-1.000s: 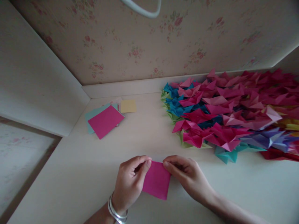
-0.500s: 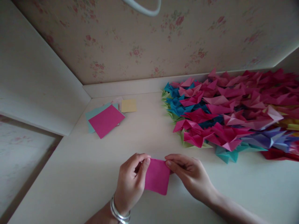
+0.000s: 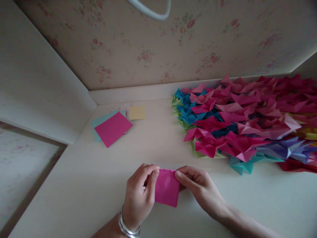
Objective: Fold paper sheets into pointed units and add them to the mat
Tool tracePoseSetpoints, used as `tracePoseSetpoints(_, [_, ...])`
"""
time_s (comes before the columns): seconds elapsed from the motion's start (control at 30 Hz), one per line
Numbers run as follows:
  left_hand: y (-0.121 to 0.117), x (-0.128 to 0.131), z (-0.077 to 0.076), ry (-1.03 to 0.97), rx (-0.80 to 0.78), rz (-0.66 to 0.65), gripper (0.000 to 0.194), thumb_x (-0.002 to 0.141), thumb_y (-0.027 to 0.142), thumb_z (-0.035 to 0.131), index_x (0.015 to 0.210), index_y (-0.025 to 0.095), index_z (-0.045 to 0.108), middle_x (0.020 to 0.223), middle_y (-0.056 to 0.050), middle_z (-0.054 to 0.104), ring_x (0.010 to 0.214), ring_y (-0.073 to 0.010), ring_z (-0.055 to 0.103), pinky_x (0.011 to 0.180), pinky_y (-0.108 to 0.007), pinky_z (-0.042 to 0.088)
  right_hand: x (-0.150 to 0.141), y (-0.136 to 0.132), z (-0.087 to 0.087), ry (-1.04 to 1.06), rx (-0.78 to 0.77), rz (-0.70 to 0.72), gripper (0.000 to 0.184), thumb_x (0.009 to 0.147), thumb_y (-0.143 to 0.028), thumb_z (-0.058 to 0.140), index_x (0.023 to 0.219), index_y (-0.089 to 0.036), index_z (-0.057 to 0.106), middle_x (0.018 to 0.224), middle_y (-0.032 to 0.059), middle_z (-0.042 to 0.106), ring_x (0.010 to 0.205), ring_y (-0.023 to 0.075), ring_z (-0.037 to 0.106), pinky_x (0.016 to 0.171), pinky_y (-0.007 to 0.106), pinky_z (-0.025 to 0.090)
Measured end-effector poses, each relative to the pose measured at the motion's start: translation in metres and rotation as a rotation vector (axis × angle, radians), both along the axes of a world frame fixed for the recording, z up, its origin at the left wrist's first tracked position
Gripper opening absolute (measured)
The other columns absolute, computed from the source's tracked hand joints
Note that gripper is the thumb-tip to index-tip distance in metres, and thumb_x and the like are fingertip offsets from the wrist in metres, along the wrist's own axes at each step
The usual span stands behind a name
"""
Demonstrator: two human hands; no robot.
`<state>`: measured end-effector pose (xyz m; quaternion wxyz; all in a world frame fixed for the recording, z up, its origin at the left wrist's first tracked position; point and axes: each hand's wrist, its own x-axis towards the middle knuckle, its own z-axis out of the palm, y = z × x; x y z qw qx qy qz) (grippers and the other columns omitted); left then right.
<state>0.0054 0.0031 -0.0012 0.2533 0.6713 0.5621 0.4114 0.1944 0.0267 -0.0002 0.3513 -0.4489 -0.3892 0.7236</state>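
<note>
A small magenta square of paper (image 3: 166,188) is held between both hands above the white table. My left hand (image 3: 140,193), with silver bangles on its wrist, pinches the upper left corner between thumb and fingers. At the upper right corner my right hand (image 3: 198,188) has the same paper between thumb and fingertips. The sheet hangs toward me, nearly flat, with a slight unevenness near its top edge. Whether it is one layer or folded I cannot tell.
Many folded paper cranes (image 3: 237,122) in pink, blue, green and purple crowd the table's right side. Back left lie magenta sheets (image 3: 114,129), light teal paper (image 3: 97,124) and a pale yellow square (image 3: 137,112). A flowered wall (image 3: 143,56) rises behind; a white cable (image 3: 151,13) hangs above.
Both hands keep their pinch on the paper. My right thumb has shifted slightly along the corner, and the paper's lower edge looks straighter than before.
</note>
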Motion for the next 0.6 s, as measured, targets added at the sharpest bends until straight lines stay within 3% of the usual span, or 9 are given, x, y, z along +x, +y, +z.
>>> tracePoseSetpoints(0.2, [0.0009, 0.0028, -0.0013, 0.007, 0.088, -0.016, 0.015, 0.095, 0.008, 0.053, 0.098, 0.019, 0.063, 0.081, -0.002, 0.066, 0.074, -0.0143, 0.065, 0.07, -0.023, 0.051, -0.0015, -0.003, -0.0043, -0.095, 0.093, -0.037, 0.039, 0.088, -0.05, 0.066, 0.072, -0.015, 0.066, 0.065, -0.0004, 0.061, 0.062, 0.013, 0.057, 0.06, 0.024, 0.048])
tracePoseSetpoints(0.33, [0.0018, 0.0035, -0.0034, 0.01, 0.116, -0.025, 0.016, 0.094, 0.006, 0.053, 0.099, 0.018, 0.063, 0.081, -0.003, 0.065, 0.074, -0.0142, 0.064, 0.071, -0.023, 0.052, -0.0046, -0.0026, -0.0079, -0.064, 0.055, -0.038, 0.039, 0.086, -0.052, 0.067, 0.077, -0.015, 0.065, 0.068, -0.0003, 0.06, 0.063, 0.0125, 0.054, 0.06, 0.023, 0.044])
tracePoseSetpoints(0.5, [-0.0024, 0.005, -0.0052, 0.023, 0.173, -0.153, 0.022, 0.092, 0.001, 0.054, 0.104, 0.017, 0.063, 0.084, -0.005, 0.067, 0.079, -0.0149, 0.066, 0.073, -0.023, 0.052, -0.0063, -0.003, -0.007, -0.15, 0.051, 0.029, 0.043, 0.082, -0.056, 0.069, 0.074, -0.013, 0.064, 0.065, -0.0015, 0.054, 0.059, 0.0109, 0.043, 0.054, 0.023, 0.034])
tracePoseSetpoints(0.6, [-0.0032, 0.0058, -0.0043, -0.004, 0.149, -0.136, 0.021, 0.092, 0.001, 0.054, 0.102, 0.017, 0.064, 0.084, -0.005, 0.067, 0.078, -0.0146, 0.065, 0.073, -0.023, 0.052, -0.0053, -0.0033, -0.0063, -0.203, 0.104, 0.053, 0.045, 0.088, -0.056, 0.061, 0.071, -0.014, 0.062, 0.065, -0.0016, 0.05, 0.06, 0.0115, 0.041, 0.055, 0.024, 0.034])
